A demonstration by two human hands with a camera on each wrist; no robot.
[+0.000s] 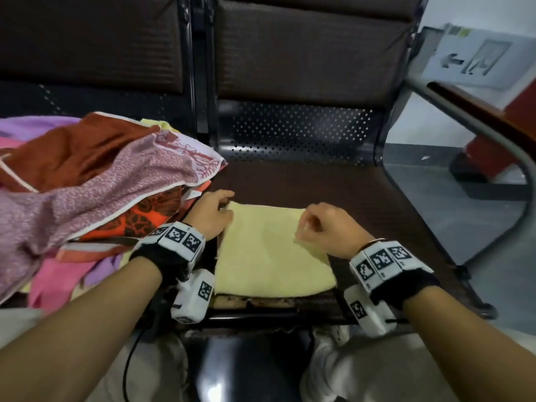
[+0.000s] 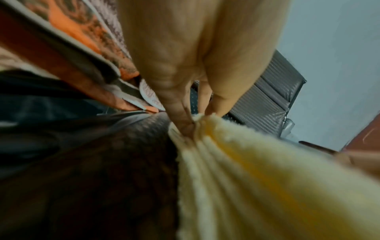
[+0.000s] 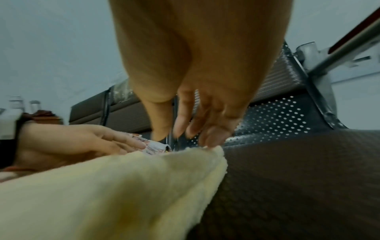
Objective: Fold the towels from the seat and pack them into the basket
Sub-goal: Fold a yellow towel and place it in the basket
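Brown padded seat [image 1: 362,198], perforated metal back [image 1: 295,132], pale wall [image 1: 464,13].

Wall sign [image 1: 475,58] w/ arrow upper right, metal armrest [image 1: 475,123] below, grey floor [image 1: 452,204].

Head cam looks fwd and down over both forearms onto the seat [image 1: 362,198]. L wrist cam sits very near, low, facing along the fingers [image 2: 180,120] to the far backrest. R wrist cam likewise, prob. angled left. All three share the yellow towel [image 1: 269,250].
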